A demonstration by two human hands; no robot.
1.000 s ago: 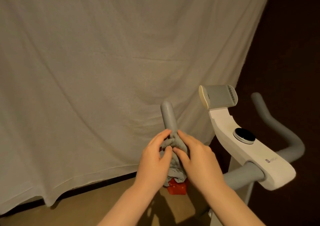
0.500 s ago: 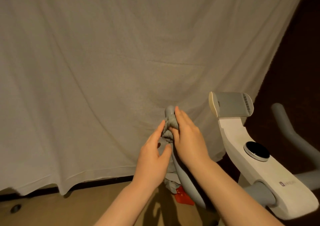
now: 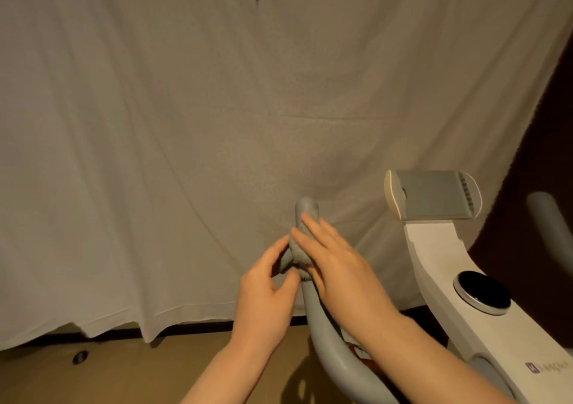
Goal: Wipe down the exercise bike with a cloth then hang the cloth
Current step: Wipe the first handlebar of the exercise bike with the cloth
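Observation:
The exercise bike's grey left handlebar (image 3: 322, 338) rises from bottom centre to a rounded tip. A grey cloth (image 3: 296, 256) is bunched around the bar just below that tip. My left hand (image 3: 266, 295) is on the cloth's left side, pinching a fold between forefinger and thumb. My right hand (image 3: 338, 267) lies over the cloth from the right with straight fingers pressing it onto the bar; its thumb is hidden. The bike's white console (image 3: 440, 267) stands to the right.
A black round knob (image 3: 482, 292) sits on the console, with a grey device holder (image 3: 434, 195) above it. The right handlebar (image 3: 548, 226) shows at the far right edge. A white sheet (image 3: 186, 124) hangs close behind. A small dark disc (image 3: 80, 356) lies on the tan floor.
Both hands and the cloth have slid up the left handlebar to just under its tip. My right fingers have straightened over the cloth. The view has shifted left and closer.

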